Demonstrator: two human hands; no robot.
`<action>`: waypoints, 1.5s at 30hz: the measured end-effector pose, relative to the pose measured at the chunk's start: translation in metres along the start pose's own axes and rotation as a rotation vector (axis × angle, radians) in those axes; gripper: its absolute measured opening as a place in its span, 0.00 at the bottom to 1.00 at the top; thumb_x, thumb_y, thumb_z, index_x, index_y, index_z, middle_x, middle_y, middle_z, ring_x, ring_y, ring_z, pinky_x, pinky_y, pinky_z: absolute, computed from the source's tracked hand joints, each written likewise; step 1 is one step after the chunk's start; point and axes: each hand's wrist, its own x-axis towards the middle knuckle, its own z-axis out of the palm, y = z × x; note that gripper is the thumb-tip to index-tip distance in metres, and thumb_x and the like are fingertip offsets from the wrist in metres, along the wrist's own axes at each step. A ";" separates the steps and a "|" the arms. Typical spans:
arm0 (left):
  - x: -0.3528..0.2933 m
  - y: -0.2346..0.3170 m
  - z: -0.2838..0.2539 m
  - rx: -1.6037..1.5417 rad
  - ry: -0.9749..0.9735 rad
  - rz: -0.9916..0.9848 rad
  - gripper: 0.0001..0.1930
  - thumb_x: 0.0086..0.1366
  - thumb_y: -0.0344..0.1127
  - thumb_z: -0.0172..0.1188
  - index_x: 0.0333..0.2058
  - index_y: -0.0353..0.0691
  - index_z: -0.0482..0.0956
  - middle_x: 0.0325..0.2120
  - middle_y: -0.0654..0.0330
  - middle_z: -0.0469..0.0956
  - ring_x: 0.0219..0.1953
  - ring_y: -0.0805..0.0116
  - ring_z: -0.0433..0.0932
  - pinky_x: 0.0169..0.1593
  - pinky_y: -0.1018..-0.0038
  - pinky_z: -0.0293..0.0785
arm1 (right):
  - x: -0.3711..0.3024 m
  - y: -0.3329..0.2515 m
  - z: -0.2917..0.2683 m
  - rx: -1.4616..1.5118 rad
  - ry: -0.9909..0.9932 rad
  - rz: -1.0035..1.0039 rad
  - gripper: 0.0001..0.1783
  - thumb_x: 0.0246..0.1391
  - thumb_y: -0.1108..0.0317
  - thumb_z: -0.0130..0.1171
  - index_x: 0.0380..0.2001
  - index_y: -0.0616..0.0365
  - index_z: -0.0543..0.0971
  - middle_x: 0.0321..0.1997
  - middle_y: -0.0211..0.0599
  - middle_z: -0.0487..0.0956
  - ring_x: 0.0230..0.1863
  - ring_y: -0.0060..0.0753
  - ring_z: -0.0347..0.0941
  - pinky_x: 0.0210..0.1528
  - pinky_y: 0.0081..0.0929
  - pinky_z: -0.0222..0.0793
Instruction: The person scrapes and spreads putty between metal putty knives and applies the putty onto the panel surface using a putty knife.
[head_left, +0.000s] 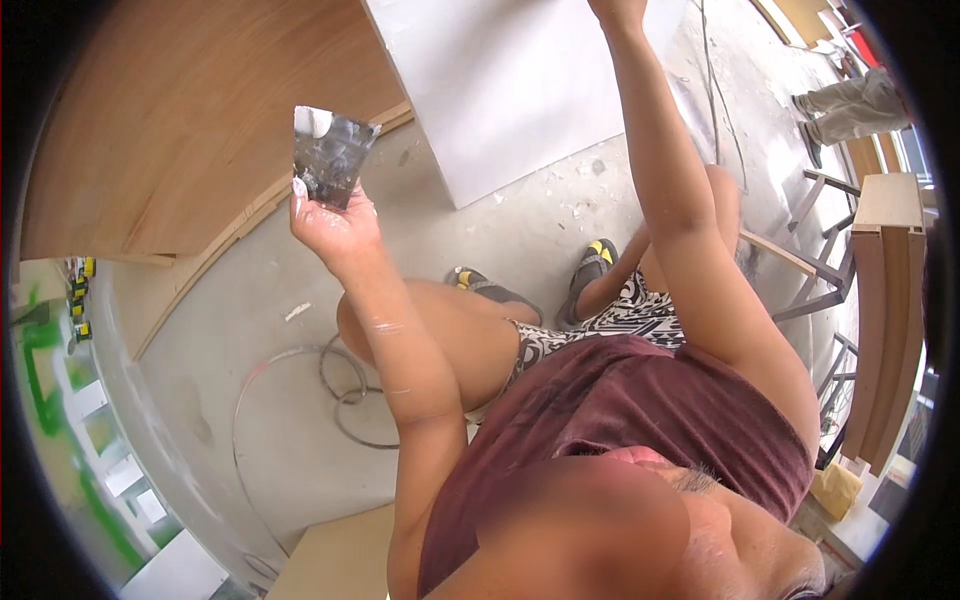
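Observation:
My left hand (338, 228) grips the lower edge of a thin dark four-sided putty plate (335, 158), holding it upright. White paste lies on the plate's upper left corner and is smeared over its face. More white paste marks the thumb and fingers of this hand and streaks the forearm. My right arm stretches up to the top edge of the view, where my right hand (618, 10) is cut off, close to a large white panel (520, 90). Its fingers are out of sight, so what it holds, if anything, does not show.
A curved wooden panel (210, 110) stands at left. Cables (355, 400) coil on the grey floor beside my leg. Dark metal frames (825, 265) and a long wooden piece (885, 330) are at right. Another person's legs (850, 108) show at the far right.

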 end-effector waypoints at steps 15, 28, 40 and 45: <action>-0.002 0.002 0.002 0.015 0.030 0.024 0.18 0.67 0.38 0.46 0.46 0.30 0.72 0.46 0.53 0.75 0.47 0.60 0.75 0.50 0.64 0.73 | -0.193 -0.117 0.063 -0.255 -0.394 -0.511 0.28 0.51 0.72 0.52 0.58 0.39 0.71 0.52 0.32 0.78 0.49 0.35 0.76 0.45 0.39 0.73; -0.002 0.001 0.005 0.031 0.003 0.038 0.17 0.66 0.38 0.46 0.45 0.30 0.72 0.44 0.54 0.76 0.45 0.60 0.77 0.48 0.64 0.75 | -0.042 0.019 -0.007 -0.006 -0.021 0.089 0.18 0.55 0.73 0.49 0.49 0.65 0.77 0.46 0.58 0.79 0.51 0.51 0.76 0.53 0.36 0.70; -0.004 0.002 0.003 0.023 0.011 0.025 0.17 0.65 0.38 0.48 0.46 0.30 0.72 0.44 0.54 0.76 0.46 0.61 0.76 0.50 0.64 0.73 | -0.127 -0.066 0.057 -0.157 -0.157 -0.185 0.24 0.58 0.71 0.47 0.59 0.50 0.69 0.29 0.53 0.80 0.31 0.54 0.78 0.33 0.50 0.74; -0.003 0.001 0.004 0.028 0.003 0.041 0.18 0.65 0.38 0.48 0.47 0.29 0.71 0.45 0.53 0.75 0.46 0.60 0.76 0.50 0.62 0.73 | -0.213 -0.093 0.067 -0.223 -0.304 -0.458 0.27 0.46 0.70 0.59 0.53 0.45 0.74 0.50 0.30 0.79 0.48 0.36 0.76 0.39 0.37 0.73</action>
